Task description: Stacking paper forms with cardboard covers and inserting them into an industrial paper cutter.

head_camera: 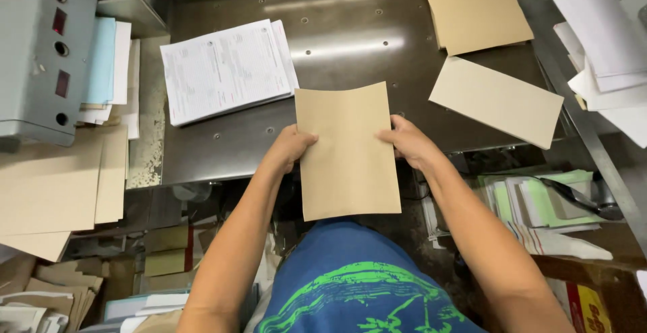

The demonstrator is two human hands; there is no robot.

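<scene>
1. Looking down from the head camera: both hands are holding one tan sheet (348, 152) upright over the near edge of the steel table (350, 43), just above the lap.
2. Left hand (292, 145) is gripping the sheet's left edge, fingers curled and pinching it; right hand (406, 141) is pinching the right edge, thumb on the facing side, other fingers hidden behind.
3. Sheet is bowing slightly along its top edge between the two grips.
4. Printed stack (228, 70) is lying on the table, just left of the held sheet and apart from it.
5. Risk, as judged: squeezing the edges inward could be creasing the sheet; a loosening grip could be letting it slide off the table edge into the clutter below.
6. Risk, as judged: swinging the sheet leftward could be nudging the printed stack out of square.
7. Count: one tan sheet in hand; one flat tan sheet (497, 100) lying at right; one tan pile (474, 8) beyond it; more tan sheets (60, 188) at far left, number unclear.
8. Count: one printed stack; one grey machine (40, 50) at upper left; loose white papers (600, 29) at far right, too overlapped to count.
</scene>
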